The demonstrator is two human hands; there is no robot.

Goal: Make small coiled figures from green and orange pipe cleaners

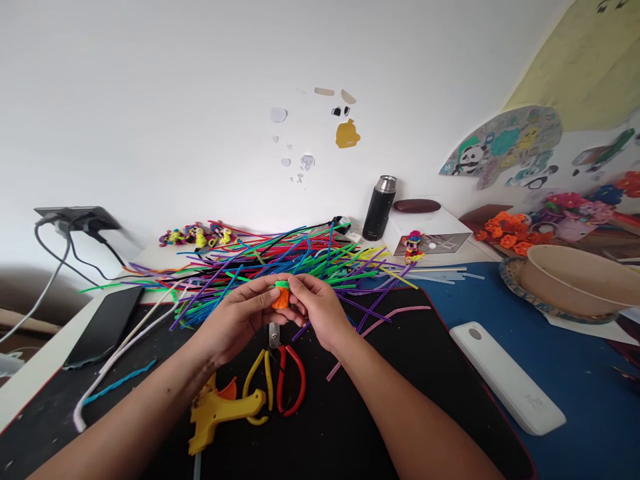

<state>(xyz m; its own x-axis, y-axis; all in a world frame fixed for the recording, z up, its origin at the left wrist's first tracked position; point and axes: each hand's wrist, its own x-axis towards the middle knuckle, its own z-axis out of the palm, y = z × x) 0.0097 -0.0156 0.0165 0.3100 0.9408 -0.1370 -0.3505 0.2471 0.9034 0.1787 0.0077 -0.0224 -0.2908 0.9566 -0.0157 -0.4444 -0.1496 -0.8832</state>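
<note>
Orange coil (281, 297) near mat's (350, 427) far edge

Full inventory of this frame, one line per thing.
pipe-cleaner piece: 1, orange with green top, pinched between both hands
pipe cleaners: loose pile, many colours, behind the hands
black mat: 1, black, under the hands
glue gun: 1, yellow, on black mat, near edge
yellow-handled tool: 1, yellow, right of glue gun
red-handled tool: 1, red, right of that
phone: 1, black, far left
blue mat: 1, blue, right
flat device: 1, white, on blue mat
flask: 1, black, by wall
bowl: 1, beige, far right
left hand: 1, grips the piece
right hand: 1, fingertips on green top
</note>
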